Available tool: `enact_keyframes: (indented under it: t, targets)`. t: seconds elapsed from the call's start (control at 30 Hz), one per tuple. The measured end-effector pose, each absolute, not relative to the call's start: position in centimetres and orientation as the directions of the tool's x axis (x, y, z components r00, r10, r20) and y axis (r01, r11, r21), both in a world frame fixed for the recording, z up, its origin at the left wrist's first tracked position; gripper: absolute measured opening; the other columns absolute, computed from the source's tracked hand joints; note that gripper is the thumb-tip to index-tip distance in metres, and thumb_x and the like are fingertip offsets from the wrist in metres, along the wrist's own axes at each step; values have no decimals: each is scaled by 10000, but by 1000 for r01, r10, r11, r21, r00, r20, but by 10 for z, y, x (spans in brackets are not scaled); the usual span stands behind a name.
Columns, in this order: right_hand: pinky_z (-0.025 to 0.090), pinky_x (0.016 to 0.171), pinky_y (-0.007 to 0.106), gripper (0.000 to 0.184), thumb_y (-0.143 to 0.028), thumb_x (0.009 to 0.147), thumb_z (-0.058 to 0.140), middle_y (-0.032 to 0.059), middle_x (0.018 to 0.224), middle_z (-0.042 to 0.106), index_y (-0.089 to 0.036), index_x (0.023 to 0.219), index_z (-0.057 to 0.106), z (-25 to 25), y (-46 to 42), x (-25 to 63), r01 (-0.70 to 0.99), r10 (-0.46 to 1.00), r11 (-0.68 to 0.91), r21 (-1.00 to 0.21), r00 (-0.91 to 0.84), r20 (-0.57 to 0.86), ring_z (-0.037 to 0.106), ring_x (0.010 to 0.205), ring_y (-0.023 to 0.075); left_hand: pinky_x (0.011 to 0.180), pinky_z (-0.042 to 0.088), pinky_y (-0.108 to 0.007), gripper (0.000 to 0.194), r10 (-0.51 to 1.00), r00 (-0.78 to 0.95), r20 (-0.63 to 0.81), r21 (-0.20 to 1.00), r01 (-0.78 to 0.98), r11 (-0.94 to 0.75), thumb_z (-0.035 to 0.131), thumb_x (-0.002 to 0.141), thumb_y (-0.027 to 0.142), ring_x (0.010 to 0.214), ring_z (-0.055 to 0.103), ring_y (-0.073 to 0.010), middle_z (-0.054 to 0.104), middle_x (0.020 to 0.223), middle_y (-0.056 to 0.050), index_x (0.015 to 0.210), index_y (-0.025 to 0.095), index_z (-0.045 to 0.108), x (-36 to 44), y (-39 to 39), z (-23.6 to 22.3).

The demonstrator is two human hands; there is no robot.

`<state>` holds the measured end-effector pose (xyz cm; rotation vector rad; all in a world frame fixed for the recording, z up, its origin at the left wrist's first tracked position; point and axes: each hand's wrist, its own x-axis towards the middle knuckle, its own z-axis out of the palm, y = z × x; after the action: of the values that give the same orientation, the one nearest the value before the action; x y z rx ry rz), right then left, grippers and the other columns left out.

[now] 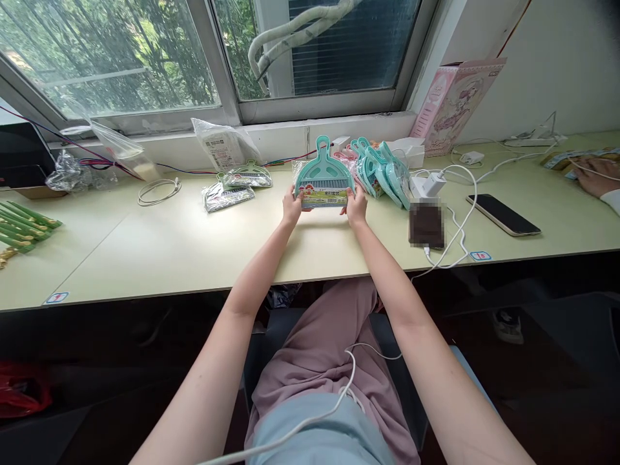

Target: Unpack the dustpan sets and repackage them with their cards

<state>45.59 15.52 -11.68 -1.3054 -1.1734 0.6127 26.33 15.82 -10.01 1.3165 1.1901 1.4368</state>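
Note:
Between my two hands I hold a mint-green dustpan and brush set in clear wrapping, its handle pointing away from me. The fingers of my left hand grip its left edge, and my right hand grips the right edge. A printed label runs across its near side. Just to the right lies a pile of similar mint-green dustpans. To the left, several wrapped brush sets lie on the table, with a clear plastic bag behind them.
On the pale table, a white charger with cables, a blurred dark device and a phone sit to the right. A pink box stands behind. Another person's hand rests at far right. Green bundles lie far left.

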Motion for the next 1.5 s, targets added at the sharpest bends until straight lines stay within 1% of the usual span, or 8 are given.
enact_keyframes:
  t: [0.3, 0.47, 0.67, 0.87, 1.0, 1.1, 1.23, 1.5]
  targets:
    - [421, 459, 266, 499, -657, 939, 445, -13, 653, 568, -206, 1036, 635, -110, 150, 459, 248, 890, 96, -964, 413, 195, 466, 397, 115, 437, 461, -237, 332, 987, -130, 92, 971, 230, -60, 612, 889, 243, 444, 582, -109, 659, 964, -73, 1211, 186, 553, 266, 152, -98]
    - [478, 454, 226, 755, -823, 863, 349, 27, 776, 708, -236, 1297, 545, -98, 141, 457, -100, 990, -39, -994, 131, -52, 595, 472, 124, 424, 382, -163, 61, 953, -232, -195, 980, -11, 197, 600, 871, 145, 403, 433, -36, 536, 691, 19, 918, 155, 562, 255, 162, -98]
    - [417, 394, 184, 648, -741, 938, 296, 79, 925, 768, -210, 1226, 530, -96, 138, 452, -142, 993, -5, -990, 113, -21, 639, 496, 115, 403, 364, -146, 165, 890, -401, -217, 975, -42, 219, 476, 935, 175, 428, 465, -32, 584, 830, -21, 1099, 167, 497, 237, 173, -103]
    - [389, 403, 160, 491, -650, 959, 383, 35, 830, 752, -208, 1092, 551, -100, 143, 452, -184, 979, 28, -983, 205, -10, 606, 455, 82, 582, 545, -287, 366, 902, -416, -114, 942, 244, 231, 379, 993, 289, 617, 687, -148, 607, 1271, -204, 1335, 164, 419, 246, 196, -105]
    - [374, 391, 163, 412, -557, 982, 384, 35, 781, 743, -196, 1029, 577, -103, 144, 452, -220, 976, 35, -975, 216, -14, 602, 443, 86, 878, 567, -392, 564, 940, -339, -50, 940, 303, 159, 363, 992, 524, 1055, 707, -306, 590, 1351, -240, 1386, 134, 465, 270, 220, -90]
    - [379, 387, 166, 392, -511, 990, 368, 43, 776, 743, -188, 1004, 590, -104, 147, 451, -231, 983, 19, -973, 182, -24, 600, 427, 86, 1160, 365, -371, 692, 949, -311, 41, 927, 366, 80, 201, 1012, 539, 1453, 396, -278, 376, 1569, -224, 1529, 89, 296, 283, 233, -78]
    - [387, 389, 177, 433, -578, 947, 417, 60, 769, 750, -188, 960, 606, -106, 150, 449, -190, 988, 15, -982, 153, -14, 606, 424, 97, 1260, 71, -421, 730, 896, -404, 183, 898, 440, 15, 232, 1008, 514, 1562, 2, -231, 36, 1679, -161, 1595, 107, 81, 279, 232, -84]
    - [469, 512, 227, 333, -502, 940, 433, 39, 927, 740, -236, 1023, 615, -71, 109, 442, 111, 860, 431, -896, 251, 445, 670, 602, 127, 1257, 183, -422, 538, 643, -394, 656, 735, 527, -427, 261, 1028, 493, 1534, 207, -210, 276, 1629, -124, 1489, 236, 365, 214, 167, -46]
